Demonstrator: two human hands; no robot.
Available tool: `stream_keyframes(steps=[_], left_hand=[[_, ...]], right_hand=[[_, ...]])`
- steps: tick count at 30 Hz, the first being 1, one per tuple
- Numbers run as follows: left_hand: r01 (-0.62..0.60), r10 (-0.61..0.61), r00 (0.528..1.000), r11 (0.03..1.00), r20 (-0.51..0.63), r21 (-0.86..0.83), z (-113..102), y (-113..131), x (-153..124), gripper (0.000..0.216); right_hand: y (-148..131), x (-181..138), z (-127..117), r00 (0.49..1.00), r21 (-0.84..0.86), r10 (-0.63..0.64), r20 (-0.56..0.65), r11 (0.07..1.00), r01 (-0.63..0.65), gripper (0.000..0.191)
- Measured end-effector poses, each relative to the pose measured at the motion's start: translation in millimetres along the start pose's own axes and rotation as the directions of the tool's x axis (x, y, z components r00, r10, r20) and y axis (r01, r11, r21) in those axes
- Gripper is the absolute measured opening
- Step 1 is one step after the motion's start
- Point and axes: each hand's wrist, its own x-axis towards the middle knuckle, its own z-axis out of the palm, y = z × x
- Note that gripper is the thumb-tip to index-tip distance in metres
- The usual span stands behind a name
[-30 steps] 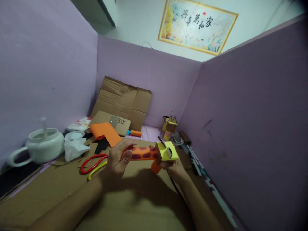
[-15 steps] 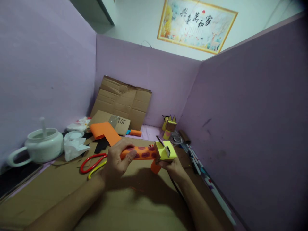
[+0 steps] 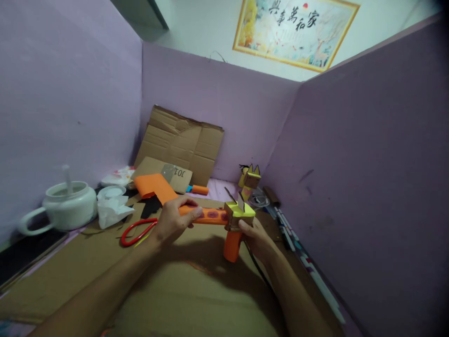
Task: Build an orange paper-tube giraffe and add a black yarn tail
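Note:
Both my hands hold a paper-and-cardboard animal figure above the cardboard sheet (image 3: 182,299). Its orange tube (image 3: 212,215) with dark red spots lies level, and my left hand (image 3: 177,219) is closed around the tube's left end. At the other end sits a cardboard block (image 3: 233,216) with a yellow top and two upright pointed ears. My right hand (image 3: 258,236) grips this block from the right, the thumb on its front face. A plain orange tube (image 3: 232,247) points down below the block. The fingers behind the figure are partly hidden.
Red-handled scissors (image 3: 128,234) lie left of my left forearm. A white pot (image 3: 70,206), crumpled tissue (image 3: 112,211) and folded orange paper (image 3: 154,185) stand further left and back. Another yellow animal figure (image 3: 249,180) stands by the back wall. Several markers (image 3: 298,252) line the right wall.
The block has tilted, so its brown front face and more of the downward orange tube show. My right thumb has come onto the front of the block. The view has shifted slightly.

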Motion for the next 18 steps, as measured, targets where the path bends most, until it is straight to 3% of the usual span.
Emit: stream_keyframes(steps=[9,18], left_hand=[[-0.061,0.065,0.996,0.997,-0.066,0.053,2.0,-16.4,1.6,0.024],[-0.093,0.114,0.982,0.986,-0.153,0.138,-1.0,-14.2,3.8,0.024]], right_hand=[[12.2,7.3,-7.2,0.997,-0.020,-0.073,0.015,0.997,0.074,0.049],[13.5,6.2,-5.2,0.998,-0.065,-0.064,0.001,0.996,0.064,0.056]])
